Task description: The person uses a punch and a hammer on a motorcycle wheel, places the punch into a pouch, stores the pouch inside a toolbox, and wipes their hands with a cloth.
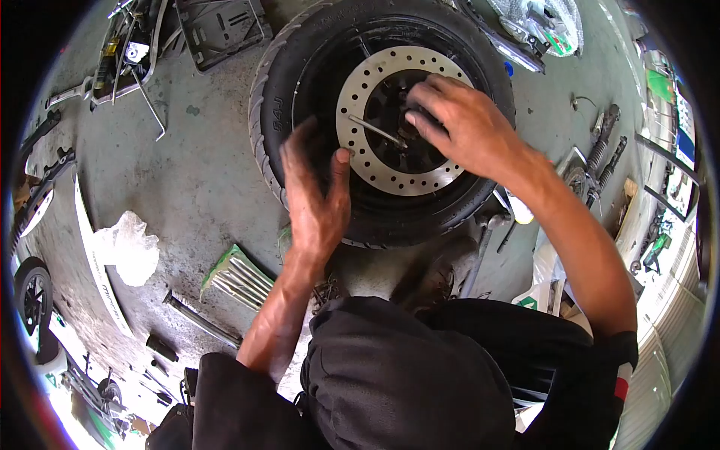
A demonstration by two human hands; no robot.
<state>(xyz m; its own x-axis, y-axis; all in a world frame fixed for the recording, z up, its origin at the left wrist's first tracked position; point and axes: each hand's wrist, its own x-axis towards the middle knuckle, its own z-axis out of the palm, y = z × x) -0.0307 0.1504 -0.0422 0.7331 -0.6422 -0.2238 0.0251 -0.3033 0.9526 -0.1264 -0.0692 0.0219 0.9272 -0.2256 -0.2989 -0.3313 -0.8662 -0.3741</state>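
Observation:
A wheel with a black tire (274,127) lies flat on the floor, its drilled brake disc (360,157) facing up. Across the disc slants a thin metal rod that looks like a hex key (375,130), its inner end at a bolt near the hub. My right hand (469,124) is over the disc's centre, fingers bent and thumb apart, with nothing visible between them. Its fingertips are blurred and darkened. To the left, my left hand (315,195) is above the tire's edge, fingers smeared by motion and thumb spread away, holding nothing.
Metal rods in a green-edged plastic pack (238,277) lie below left, near a metal bar (201,319) and crumpled white plastic (133,247). A black plastic tray (221,30) is at the top. Shock absorbers (600,157) lie at right. Shoes (435,281) stand close below the tire.

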